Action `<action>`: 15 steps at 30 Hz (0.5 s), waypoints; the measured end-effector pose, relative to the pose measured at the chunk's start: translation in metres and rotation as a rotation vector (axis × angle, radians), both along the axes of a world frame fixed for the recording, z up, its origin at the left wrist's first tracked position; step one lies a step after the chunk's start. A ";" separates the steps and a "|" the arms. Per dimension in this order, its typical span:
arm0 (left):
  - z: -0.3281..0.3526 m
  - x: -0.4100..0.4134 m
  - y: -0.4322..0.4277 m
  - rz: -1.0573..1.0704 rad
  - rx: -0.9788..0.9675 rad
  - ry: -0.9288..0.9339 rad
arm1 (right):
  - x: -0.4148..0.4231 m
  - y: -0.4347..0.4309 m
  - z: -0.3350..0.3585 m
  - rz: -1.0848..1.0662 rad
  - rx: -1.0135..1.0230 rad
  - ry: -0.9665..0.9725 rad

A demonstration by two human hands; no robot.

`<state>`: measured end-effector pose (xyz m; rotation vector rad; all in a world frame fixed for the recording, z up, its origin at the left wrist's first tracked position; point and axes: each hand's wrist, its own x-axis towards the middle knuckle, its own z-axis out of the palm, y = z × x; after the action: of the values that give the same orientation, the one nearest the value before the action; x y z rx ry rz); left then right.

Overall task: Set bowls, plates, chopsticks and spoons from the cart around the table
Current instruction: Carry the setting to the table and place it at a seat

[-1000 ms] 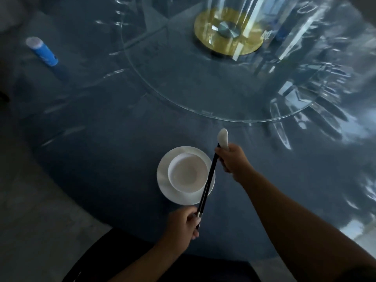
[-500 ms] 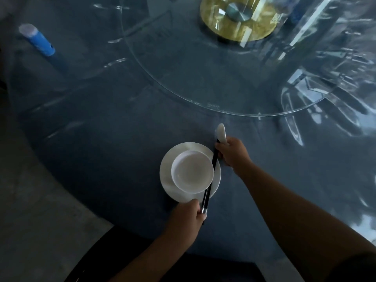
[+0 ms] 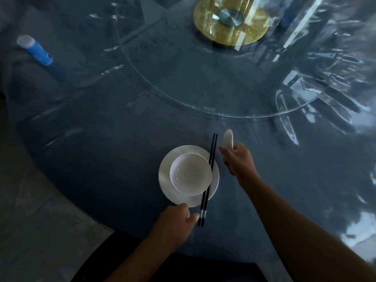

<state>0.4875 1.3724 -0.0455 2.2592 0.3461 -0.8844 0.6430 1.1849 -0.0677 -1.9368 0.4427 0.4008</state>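
Head cam: I saw a white plate (image 3: 165, 181) sitting on the dark desk (image 3: 101, 149) near its front edge, w/ a white bowl (image 3: 190, 174) on top, set a bit toward the plate's right. A pair of black chopsticks (image 3: 212, 151) lay side by side across the plate's right part, right against the bowl's right side. Far tips stuck out past the plate onto the desk, and the near ends overhung the plate's front rim.

My left hand (image 3: 175, 220) sat just below the plate, fingers loosely curled and grasping nothing. One fingertip was just beside the chopsticks' near ends; contact or not, couldn't tell, too blurry.

My right hand (image 3: 238, 159) was to the right of the chopsticks, clenched round the handle of a white spoon (image 3: 228, 138). The spoon's bowl end pointed away from me, over the desk, near the chopstick tips but apart from them.

Further back: a glass turntable (image 3: 203, 111) w/ a gold hub (image 3: 227, 27). A blue tube (image 3: 34, 50) w/ a pale cap lay far left on the desk.
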 end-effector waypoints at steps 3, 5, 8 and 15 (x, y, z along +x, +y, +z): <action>0.001 0.009 0.030 0.126 -0.008 0.051 | -0.021 -0.010 0.017 0.041 -0.006 -0.076; 0.001 0.019 0.049 0.188 0.020 -0.045 | -0.030 -0.013 0.025 0.062 0.012 -0.119; 0.004 0.037 0.065 0.197 0.100 -0.399 | -0.039 -0.012 0.033 0.197 -0.097 -0.143; -0.007 0.072 0.054 0.280 -0.328 -0.253 | -0.051 0.012 0.034 0.397 -0.262 -0.122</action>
<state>0.5590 1.4264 -0.0526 1.9307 0.3608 -0.4653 0.5917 1.1971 -0.0334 -2.2963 0.0258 0.4937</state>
